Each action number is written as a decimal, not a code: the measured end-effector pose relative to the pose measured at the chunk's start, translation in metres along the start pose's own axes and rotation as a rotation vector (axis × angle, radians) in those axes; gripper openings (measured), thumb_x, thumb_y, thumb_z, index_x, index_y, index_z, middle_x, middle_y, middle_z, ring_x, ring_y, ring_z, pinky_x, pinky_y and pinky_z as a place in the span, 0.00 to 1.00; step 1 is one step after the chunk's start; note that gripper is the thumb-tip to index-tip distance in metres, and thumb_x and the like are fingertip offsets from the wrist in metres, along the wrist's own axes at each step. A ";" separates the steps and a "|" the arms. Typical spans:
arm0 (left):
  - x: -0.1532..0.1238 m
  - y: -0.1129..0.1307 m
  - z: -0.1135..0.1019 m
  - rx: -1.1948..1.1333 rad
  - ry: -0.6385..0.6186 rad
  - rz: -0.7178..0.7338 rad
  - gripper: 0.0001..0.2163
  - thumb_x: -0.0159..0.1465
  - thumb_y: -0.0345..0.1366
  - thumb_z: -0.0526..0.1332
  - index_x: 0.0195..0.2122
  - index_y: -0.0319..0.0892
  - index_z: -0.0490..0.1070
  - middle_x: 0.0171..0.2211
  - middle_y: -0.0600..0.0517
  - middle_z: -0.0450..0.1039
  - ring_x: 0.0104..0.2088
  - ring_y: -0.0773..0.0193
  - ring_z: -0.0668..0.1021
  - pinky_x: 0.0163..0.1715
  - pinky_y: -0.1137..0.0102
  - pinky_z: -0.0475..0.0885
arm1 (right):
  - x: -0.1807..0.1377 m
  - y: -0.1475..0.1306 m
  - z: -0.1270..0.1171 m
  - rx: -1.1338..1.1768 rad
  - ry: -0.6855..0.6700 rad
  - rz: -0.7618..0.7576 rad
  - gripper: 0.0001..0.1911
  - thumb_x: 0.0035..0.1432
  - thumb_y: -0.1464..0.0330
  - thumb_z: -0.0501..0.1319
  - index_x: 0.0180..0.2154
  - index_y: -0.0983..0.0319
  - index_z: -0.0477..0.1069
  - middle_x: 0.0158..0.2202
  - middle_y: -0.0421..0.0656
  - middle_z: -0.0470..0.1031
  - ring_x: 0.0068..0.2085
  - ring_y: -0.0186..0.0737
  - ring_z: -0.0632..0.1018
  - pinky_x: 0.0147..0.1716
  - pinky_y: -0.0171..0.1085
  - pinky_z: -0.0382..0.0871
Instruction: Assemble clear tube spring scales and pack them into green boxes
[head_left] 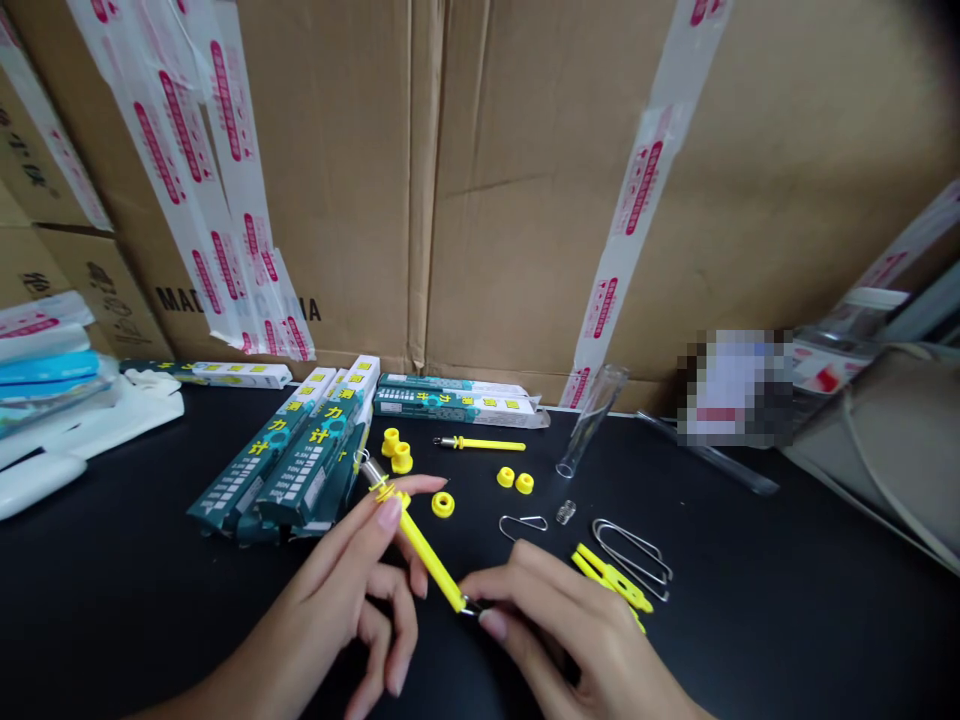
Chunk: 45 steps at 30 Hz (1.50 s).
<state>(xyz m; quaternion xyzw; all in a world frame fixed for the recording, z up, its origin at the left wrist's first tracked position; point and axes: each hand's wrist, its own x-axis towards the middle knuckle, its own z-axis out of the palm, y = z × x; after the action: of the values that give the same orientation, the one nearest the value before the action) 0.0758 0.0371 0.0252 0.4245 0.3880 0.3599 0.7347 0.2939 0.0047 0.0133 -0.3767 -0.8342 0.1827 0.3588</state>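
Head view: left hand [352, 570] grips yellow rod [431, 555], spring [373, 470] already on; right hand [577, 610] pinches its wire hook [470, 607]; clear tube [591, 425], two o'clock from rod, lies separate.

Green boxes [319, 450] read "测力计"; the carton [517, 240], "MAD".

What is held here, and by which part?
The left hand grips the yellow rod near its upper end; the right hand pinches the wire at its lower end.

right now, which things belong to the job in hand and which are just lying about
Likely the job: held yellow rod, second yellow rod, yellow caps, spring, wire hooks, clear tubes, flat yellow pieces, green cartons
Likely lying about: bottle, cardboard box
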 end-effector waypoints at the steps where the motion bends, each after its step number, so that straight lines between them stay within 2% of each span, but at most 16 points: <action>1: 0.001 0.000 0.000 -0.006 0.000 0.009 0.37 0.64 0.63 0.59 0.68 0.51 0.53 0.26 0.55 0.73 0.13 0.65 0.75 0.05 0.77 0.68 | 0.000 0.000 -0.001 0.025 0.011 0.033 0.12 0.68 0.75 0.56 0.46 0.62 0.77 0.32 0.43 0.76 0.31 0.37 0.78 0.29 0.32 0.71; 4: 0.005 -0.005 -0.003 -0.046 0.000 0.110 0.32 0.68 0.58 0.59 0.67 0.47 0.59 0.29 0.51 0.75 0.23 0.57 0.82 0.11 0.74 0.74 | 0.000 -0.001 0.000 0.072 0.011 0.115 0.10 0.69 0.73 0.58 0.46 0.60 0.77 0.33 0.42 0.77 0.34 0.37 0.79 0.34 0.33 0.72; 7: 0.007 -0.010 -0.008 -0.099 0.010 0.202 0.25 0.69 0.52 0.63 0.61 0.42 0.69 0.36 0.46 0.78 0.34 0.55 0.83 0.27 0.69 0.80 | 0.000 -0.002 0.002 0.106 -0.002 0.151 0.10 0.68 0.71 0.59 0.48 0.58 0.77 0.33 0.41 0.78 0.33 0.37 0.79 0.34 0.33 0.73; 12: 0.004 -0.007 -0.009 -0.090 0.009 0.229 0.20 0.67 0.46 0.66 0.59 0.46 0.75 0.43 0.46 0.81 0.42 0.56 0.80 0.39 0.68 0.75 | 0.002 -0.003 0.002 0.121 -0.031 0.217 0.11 0.68 0.68 0.59 0.49 0.58 0.77 0.32 0.40 0.80 0.28 0.36 0.79 0.28 0.32 0.72; 16: 0.000 0.002 -0.002 0.014 0.053 0.219 0.19 0.63 0.47 0.70 0.53 0.47 0.80 0.41 0.49 0.82 0.46 0.55 0.78 0.46 0.67 0.71 | 0.002 -0.001 0.002 0.152 -0.070 0.151 0.09 0.67 0.69 0.62 0.48 0.58 0.77 0.35 0.41 0.83 0.30 0.35 0.81 0.31 0.30 0.74; 20: 0.001 0.005 0.004 0.121 0.100 0.234 0.20 0.63 0.53 0.68 0.48 0.43 0.80 0.33 0.49 0.83 0.44 0.53 0.80 0.51 0.64 0.68 | 0.002 -0.001 0.002 0.141 -0.103 0.086 0.10 0.67 0.71 0.62 0.49 0.60 0.77 0.36 0.41 0.84 0.31 0.35 0.83 0.32 0.29 0.75; 23: 0.001 0.004 0.005 0.079 0.042 0.223 0.21 0.65 0.54 0.65 0.48 0.40 0.77 0.27 0.48 0.81 0.38 0.53 0.82 0.45 0.63 0.72 | 0.003 -0.005 -0.003 0.075 -0.107 -0.013 0.09 0.69 0.69 0.61 0.49 0.62 0.77 0.36 0.42 0.85 0.33 0.37 0.84 0.36 0.30 0.76; 25: 0.000 0.003 0.003 0.041 0.019 0.189 0.21 0.67 0.52 0.64 0.49 0.38 0.75 0.25 0.48 0.80 0.32 0.55 0.82 0.37 0.65 0.75 | 0.005 -0.008 -0.010 -0.010 -0.033 -0.053 0.10 0.71 0.68 0.60 0.49 0.61 0.77 0.38 0.43 0.85 0.35 0.38 0.85 0.37 0.32 0.77; 26: -0.001 0.003 0.002 0.034 0.021 0.165 0.21 0.68 0.52 0.63 0.51 0.38 0.74 0.24 0.49 0.79 0.28 0.57 0.81 0.32 0.67 0.75 | 0.006 -0.008 -0.016 -0.064 0.016 -0.035 0.09 0.71 0.67 0.59 0.48 0.60 0.76 0.38 0.43 0.85 0.35 0.39 0.85 0.35 0.32 0.76; 28: -0.001 0.001 -0.001 0.049 0.032 0.120 0.23 0.70 0.52 0.61 0.55 0.38 0.71 0.19 0.52 0.76 0.19 0.63 0.76 0.21 0.73 0.70 | 0.008 -0.006 -0.030 -0.183 0.104 0.110 0.08 0.71 0.69 0.57 0.43 0.57 0.76 0.36 0.41 0.83 0.31 0.38 0.83 0.30 0.33 0.75; 31: 0.002 -0.003 -0.005 0.114 -0.024 0.069 0.30 0.69 0.57 0.58 0.60 0.38 0.66 0.11 0.57 0.70 0.09 0.71 0.61 0.10 0.79 0.55 | 0.004 0.006 -0.052 -0.382 0.080 0.261 0.08 0.66 0.66 0.61 0.34 0.55 0.77 0.29 0.39 0.81 0.22 0.39 0.79 0.20 0.36 0.68; 33: 0.005 -0.005 -0.007 0.144 -0.058 0.044 0.34 0.66 0.60 0.60 0.62 0.36 0.65 0.10 0.58 0.68 0.08 0.72 0.58 0.09 0.80 0.54 | 0.000 0.017 -0.064 -0.482 0.056 0.359 0.06 0.63 0.63 0.65 0.32 0.55 0.78 0.27 0.40 0.81 0.21 0.41 0.78 0.19 0.37 0.66; 35: 0.007 -0.007 -0.009 0.161 -0.054 0.034 0.36 0.65 0.61 0.61 0.62 0.35 0.66 0.10 0.58 0.67 0.09 0.71 0.59 0.11 0.79 0.57 | -0.005 0.025 -0.071 -0.520 -0.003 0.439 0.06 0.63 0.65 0.64 0.34 0.54 0.80 0.29 0.40 0.83 0.23 0.41 0.80 0.20 0.36 0.67; 37: 0.007 -0.007 -0.009 0.191 -0.045 0.027 0.36 0.64 0.61 0.61 0.61 0.34 0.67 0.09 0.59 0.65 0.09 0.72 0.58 0.12 0.79 0.56 | -0.007 0.031 -0.073 -0.552 -0.054 0.519 0.06 0.61 0.69 0.64 0.34 0.54 0.81 0.29 0.40 0.83 0.26 0.42 0.82 0.22 0.36 0.67; 41: 0.004 -0.008 -0.007 0.279 -0.069 0.003 0.34 0.66 0.61 0.58 0.60 0.35 0.68 0.07 0.61 0.61 0.07 0.73 0.53 0.09 0.79 0.47 | -0.006 0.035 -0.062 -0.575 -0.096 0.610 0.05 0.56 0.72 0.68 0.34 0.56 0.79 0.28 0.39 0.81 0.28 0.45 0.82 0.25 0.38 0.67; 45: 0.003 -0.008 -0.004 0.329 -0.096 0.003 0.33 0.66 0.61 0.58 0.60 0.37 0.66 0.08 0.62 0.63 0.06 0.73 0.53 0.08 0.80 0.47 | -0.002 0.032 -0.048 -0.539 -0.116 0.598 0.07 0.62 0.70 0.64 0.30 0.56 0.75 0.31 0.40 0.79 0.30 0.44 0.81 0.29 0.40 0.69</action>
<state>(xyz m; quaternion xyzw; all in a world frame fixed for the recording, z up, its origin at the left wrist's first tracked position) 0.0756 0.0381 0.0159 0.5562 0.4057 0.2719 0.6724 0.3464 0.0255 0.0267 -0.6724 -0.7247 0.0749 0.1306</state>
